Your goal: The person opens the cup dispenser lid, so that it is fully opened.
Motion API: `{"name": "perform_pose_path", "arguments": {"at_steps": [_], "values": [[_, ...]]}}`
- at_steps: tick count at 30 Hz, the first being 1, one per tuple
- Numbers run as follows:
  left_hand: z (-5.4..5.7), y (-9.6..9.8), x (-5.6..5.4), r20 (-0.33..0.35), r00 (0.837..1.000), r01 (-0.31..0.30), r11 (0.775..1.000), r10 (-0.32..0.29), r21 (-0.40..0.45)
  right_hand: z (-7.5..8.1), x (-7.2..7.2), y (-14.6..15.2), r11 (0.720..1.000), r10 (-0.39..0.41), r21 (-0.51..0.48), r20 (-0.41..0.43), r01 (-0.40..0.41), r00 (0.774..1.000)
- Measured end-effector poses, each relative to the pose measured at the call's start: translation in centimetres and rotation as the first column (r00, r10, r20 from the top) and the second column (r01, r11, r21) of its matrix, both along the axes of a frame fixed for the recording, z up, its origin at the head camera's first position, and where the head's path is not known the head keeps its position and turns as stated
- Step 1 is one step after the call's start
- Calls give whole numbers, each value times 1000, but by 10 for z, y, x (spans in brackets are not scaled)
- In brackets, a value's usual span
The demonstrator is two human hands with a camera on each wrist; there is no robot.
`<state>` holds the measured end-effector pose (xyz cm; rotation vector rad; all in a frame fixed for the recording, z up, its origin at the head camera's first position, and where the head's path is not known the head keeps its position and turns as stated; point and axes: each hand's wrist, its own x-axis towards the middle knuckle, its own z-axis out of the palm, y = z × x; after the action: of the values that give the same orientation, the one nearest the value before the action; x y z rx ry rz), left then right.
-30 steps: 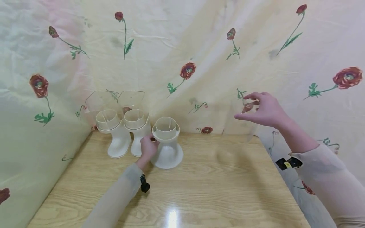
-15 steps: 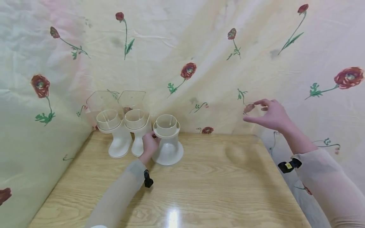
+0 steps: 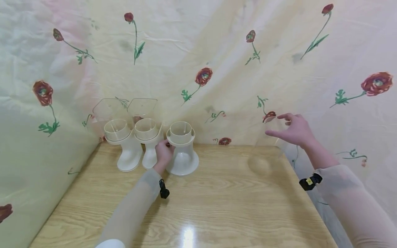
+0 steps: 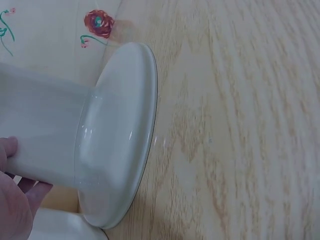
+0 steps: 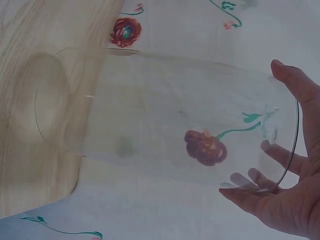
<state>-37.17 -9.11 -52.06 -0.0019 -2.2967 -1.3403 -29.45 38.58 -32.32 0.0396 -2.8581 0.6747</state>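
A white stand [image 3: 183, 155] with a round flared foot and a cream ring on top is gripped at its stem by my left hand [image 3: 163, 153]. Thumb and fingers [image 4: 37, 195] lie round the stem in the left wrist view, and the foot [image 4: 117, 135] is close on the wood. My right hand [image 3: 293, 130] spans the upper rim of a clear see-through cylinder [image 5: 160, 115], thumb and fingers on opposite sides of it. The cylinder is upright over the table's right part, and its outline is faint in the head view.
Two more white stands [image 3: 129, 155] with cream rings are left of my left hand, clear containers [image 3: 141, 108] rising behind their rings. A wooden table [image 3: 198, 210] lies under everything, with a flowered cloth [image 3: 173, 44] hanging behind and at the sides.
My left hand has slid the white stand away from me, toward the back cloth. My right hand and the clear cylinder have shifted right and lower, and its thumb and fingers look spread wider.
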Motion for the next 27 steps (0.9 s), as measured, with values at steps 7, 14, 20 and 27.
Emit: {"name": "perform_pose_path", "arguments": {"at_steps": [7, 14, 20, 27], "values": [[1, 2, -4, 4, 1000, 1, 1000, -1, 4, -19, -7, 5, 1000, -5, 0, -1, 5, 1000], [3, 2, -6, 6, 1000, -4, 1000, 4, 14, -28, -8, 4, 1000, -6, 5, 6, 6, 1000], [2, 2, -9, 23, 1000, -6, 1000, 6, 22, -34, -10, 3, 1000, -7, 4, -4, 7, 1000], [0, 2, -11, 18, 1000, -4, 1000, 4, 13, -41, -12, 1, 1000, -2, 15, -25, 2, 1000]]}}
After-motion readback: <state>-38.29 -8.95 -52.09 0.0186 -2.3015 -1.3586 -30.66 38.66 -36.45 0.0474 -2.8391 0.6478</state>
